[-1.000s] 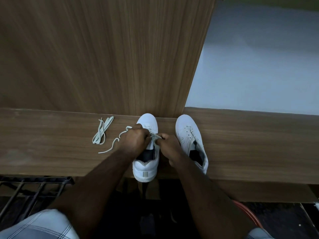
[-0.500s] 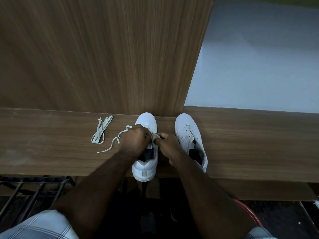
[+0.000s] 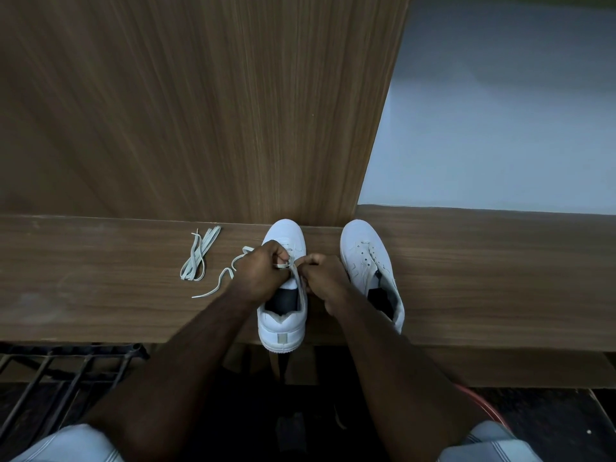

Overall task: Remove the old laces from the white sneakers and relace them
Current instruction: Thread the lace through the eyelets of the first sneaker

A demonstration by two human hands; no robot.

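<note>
Two white sneakers stand toes-away on a wooden ledge. Over the eyelets of the left sneaker point(image 3: 282, 323) both hands meet. My left hand point(image 3: 261, 270) pinches a pale lace point(image 3: 220, 285) whose loose end trails left across the wood. My right hand point(image 3: 325, 273) pinches the lace's other part at the sneaker's right eyelet row. The right sneaker point(image 3: 365, 253) stands beside it with bare eyelets and no lace. A second lace point(image 3: 200, 255) lies bundled on the ledge further left.
The wooden ledge point(image 3: 500, 278) runs left to right, backed by a wood panel point(image 3: 200, 111) on the left and a pale wall on the right. A black metal rack point(image 3: 66, 365) sits below the ledge at lower left.
The two hands stay together over the left sneaker, shifting slightly as they work the lace. The trailing lace end and the bundled lace have not visibly moved.
</note>
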